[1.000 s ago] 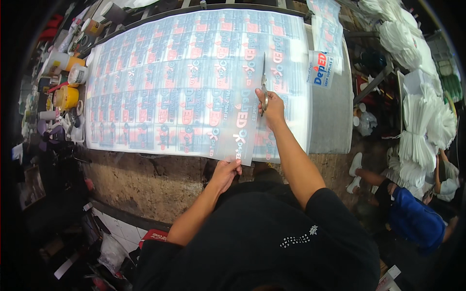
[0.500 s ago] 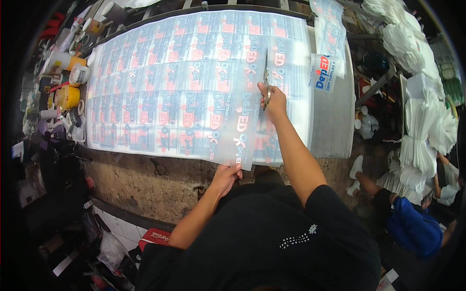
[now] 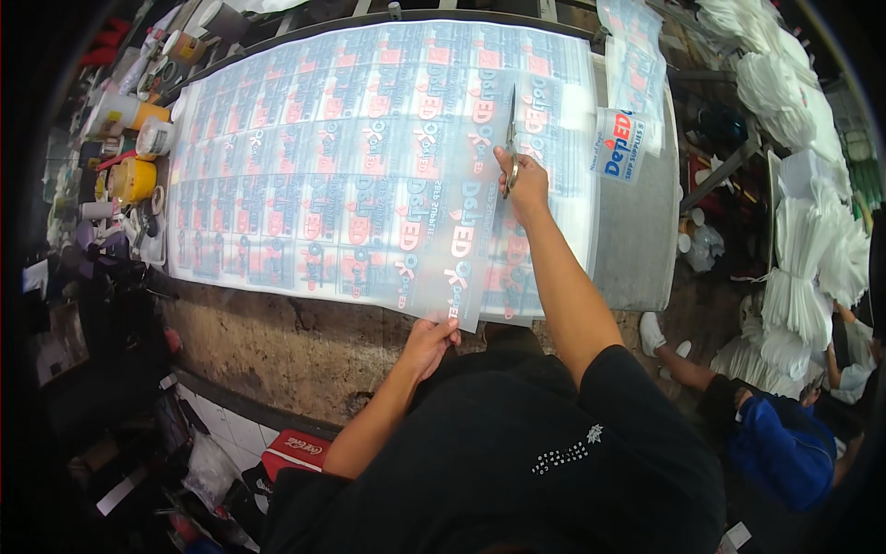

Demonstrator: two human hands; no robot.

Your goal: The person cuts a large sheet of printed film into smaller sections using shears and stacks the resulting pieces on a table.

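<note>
A wide stack of printed sheets [image 3: 277, 138] with rows of blue and red labels covers most of the table. On top, a translucent printed sheet [image 3: 461, 249] reaches past the stack's near edge. Its near edge is pinched between the thumb and fingers of my left hand [image 3: 432, 347]. My right hand [image 3: 526, 187] is closed around the handles of metal scissors [image 3: 512, 115]. Their blades point away from me over the sheet's right part; whether they are parted I cannot tell. Right of the stack lies a separate label piece [image 3: 620, 146], with printed strips [image 3: 635, 55] beyond it.
Tubs and jars, one of them yellow [image 3: 132, 180], crowd the table's left end. Bundles of white material [image 3: 801, 249] are piled on the right. A person in blue [image 3: 784, 448] sits at the lower right. A red bag [image 3: 293, 452] is at the lower left.
The whole view has shifted slightly. My hands and the scissors keep nearly the same place on the sheet. The legs and feet of the person at right have moved left.
</note>
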